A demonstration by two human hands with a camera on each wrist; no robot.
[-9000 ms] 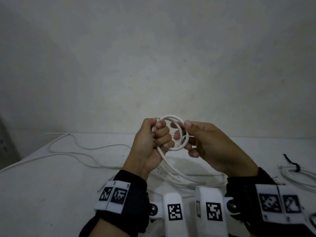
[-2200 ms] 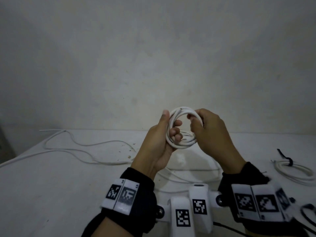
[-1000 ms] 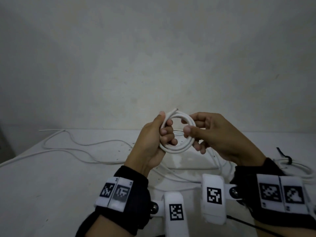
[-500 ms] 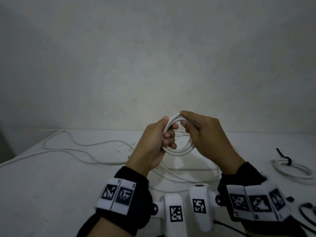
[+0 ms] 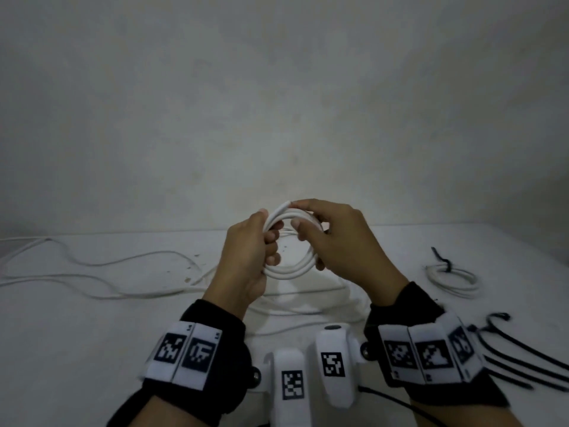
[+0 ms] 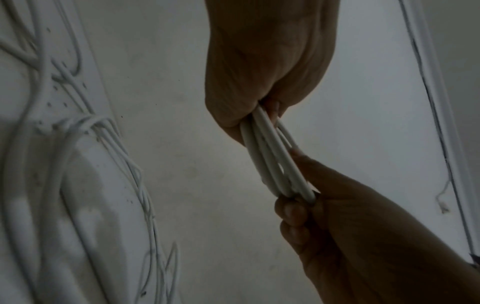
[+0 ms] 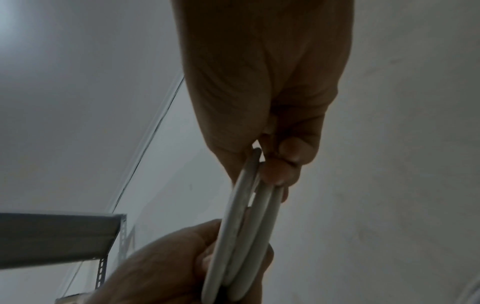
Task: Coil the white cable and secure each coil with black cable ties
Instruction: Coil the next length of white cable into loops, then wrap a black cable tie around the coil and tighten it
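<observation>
I hold a small coil of white cable upright above the table, between both hands. My left hand grips the coil's left side, thumb on top and fingers curled through the ring. My right hand pinches the top right of the coil, close to the cable's free end. From the left wrist, the coil runs as several strands from my left hand to my right hand. The right wrist view has the coil edge-on below my right hand.
Loose white cable trails over the white table to the left and under my hands. A coil bound with a black tie lies at the right. Several loose black cable ties lie near my right wrist. A metal shelf shows.
The coil has gained turns since the earliest frame. Over the last second my right hand moved from the coil's right side up to its top; my left hand kept its grip.
</observation>
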